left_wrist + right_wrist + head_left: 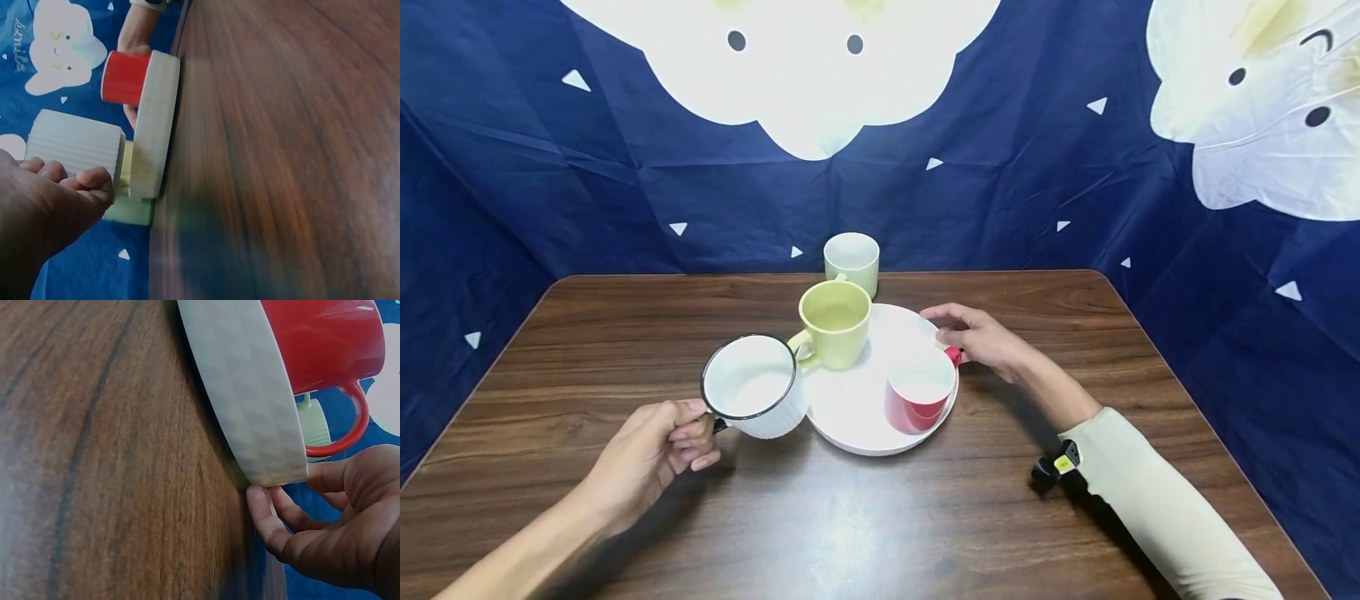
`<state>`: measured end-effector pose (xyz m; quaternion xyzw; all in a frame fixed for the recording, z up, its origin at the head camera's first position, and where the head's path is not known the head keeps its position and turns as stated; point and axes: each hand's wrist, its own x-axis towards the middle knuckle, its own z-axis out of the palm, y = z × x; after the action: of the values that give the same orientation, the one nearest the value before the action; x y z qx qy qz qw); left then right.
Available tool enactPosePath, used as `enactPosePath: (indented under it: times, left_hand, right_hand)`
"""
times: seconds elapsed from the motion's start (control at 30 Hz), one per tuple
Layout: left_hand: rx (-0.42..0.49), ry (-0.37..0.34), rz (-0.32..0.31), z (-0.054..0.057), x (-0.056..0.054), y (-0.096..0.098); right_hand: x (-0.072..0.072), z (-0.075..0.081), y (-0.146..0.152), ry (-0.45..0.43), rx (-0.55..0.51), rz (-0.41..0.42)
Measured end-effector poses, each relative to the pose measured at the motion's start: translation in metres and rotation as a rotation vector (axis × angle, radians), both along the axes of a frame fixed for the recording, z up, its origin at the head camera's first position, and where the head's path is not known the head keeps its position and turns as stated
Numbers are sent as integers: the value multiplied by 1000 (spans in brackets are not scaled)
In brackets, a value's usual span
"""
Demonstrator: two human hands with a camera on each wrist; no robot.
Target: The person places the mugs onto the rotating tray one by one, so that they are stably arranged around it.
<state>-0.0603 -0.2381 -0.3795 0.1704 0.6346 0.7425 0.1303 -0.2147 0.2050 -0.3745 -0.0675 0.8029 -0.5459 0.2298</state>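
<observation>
My left hand [651,454] grips the handle of a white ribbed mug [752,379] with a black rim, held up at the left of a round white tray [850,417]. In the left wrist view, its curled fingers [94,181] cover the handle. A red mug [921,396] stands on the tray at the right, its red handle turned toward my right hand [988,342]. That hand's fingers are spread at the tray's right side, fingertips at the outer wall, close by the handle. A yellow-green mug [835,329] stands on the tray's left part.
A pale green ribbed mug [853,258] is behind the tray, near the table's back edge. The wooden table [925,533] has rounded back corners, and a dark blue cloth [1022,183] with clouds hangs behind it. A small black device [1056,465] is at the right sleeve.
</observation>
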Motion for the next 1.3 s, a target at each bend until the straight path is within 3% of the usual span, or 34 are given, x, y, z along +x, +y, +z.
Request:
enactPosePath:
  times: [0.33, 0.7, 1.3]
  left_hand:
    - [3, -32, -49, 9, 1, 14]
    - [52, -14, -115, 17, 1, 23]
    - [6, -110, -106, 24, 8, 59]
  right_hand:
    - [-7, 0, -3, -3, -9, 3]
    - [-12, -2, -6, 24, 11, 17]
    - [-18, -3, -8, 11, -3, 15]
